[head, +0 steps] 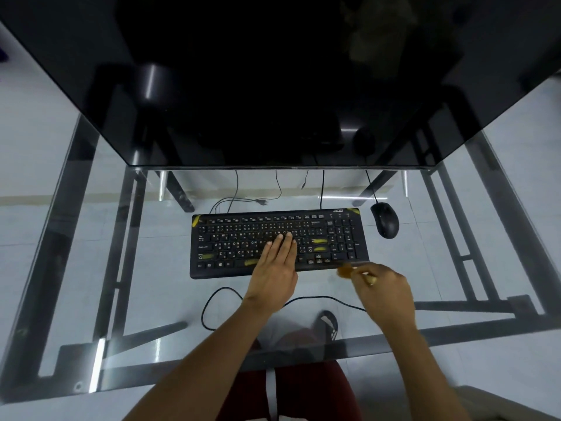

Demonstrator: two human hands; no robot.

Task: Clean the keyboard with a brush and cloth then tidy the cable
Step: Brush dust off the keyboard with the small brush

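Glass desk top (145, 287), transparent, on a dark metal frame; tiled floor, dark red shorts and a sandalled foot (328, 325) visible through it, nearest the camera.

Black cable (209, 302) lies on the glass in a loop on the near side of both hands, passing behind the left wrist and running on toward the right wrist.

Left hand (274, 276): flat, palm down, fingers (283, 243) extended and close together, nothing held. Fingertips rest on the middle key rows of the black keyboard (236, 244); heel of the hand sits over its near edge.

Right hand (387, 291): fingers curled shut around a brush (353, 270) with a pale handle. Brownish bristle end points left of the knuckles and meets the near right edge of the keyboard, below the arrow keys. Brush and hand are motion-blurred; exact contact cannot be told.

Keyboard lies flat, parallel to the desk edge, with yellow smears at both far corners and on several keys either side of the left fingers.

Black mouse (385, 220) sits beyond the right hand, just beside the keyboard's far right corner, not touching it.

Farthest: large dark monitor screen (273, 86), off, with several thin wires hanging below its lower edge.
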